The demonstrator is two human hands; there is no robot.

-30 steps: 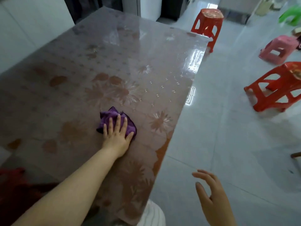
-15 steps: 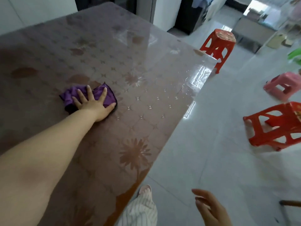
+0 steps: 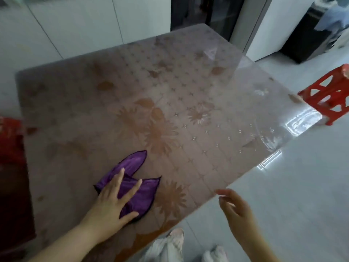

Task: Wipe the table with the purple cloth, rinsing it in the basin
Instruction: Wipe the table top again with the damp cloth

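Pressing flat on the purple cloth [image 3: 146, 193], the left hand [image 3: 110, 204] lies with its fingers straight and spread and its thumb pointing toward 3 o'clock; palm and fingers alone hold the fabric down. The cloth lies on the table [image 3: 188, 110] at about 7 o'clock of the table top, near the edge closest to the viewer. It is bunched under the palm, and two pointed, dark-edged corners fan out from beneath the fingers toward 1 o'clock. The right hand [image 3: 237, 210] hovers off the table, over the floor [image 3: 302, 186], just beyond the near edge at about 5 o'clock of the view. Its fingers are loosely bent and it holds nothing. The table top carries a glossy covering printed with brown daisies, leaves and small stars, with bright glare at its 3 o'clock corner. A red plastic stool [image 3: 328, 95] stands on the floor just beyond that corner. A blurred red object [image 3: 9, 144] sits at the 9 o'clock edge of the view; what it is cannot be told. Pale trouser legs [image 3: 168, 246] show at 6 o'clock, below the table's near edge. White wall panels [image 3: 75, 25] lie at 11 o'clock, and a dark opening [image 3: 200, 14] lies at 12 o'clock behind the table's far corner.
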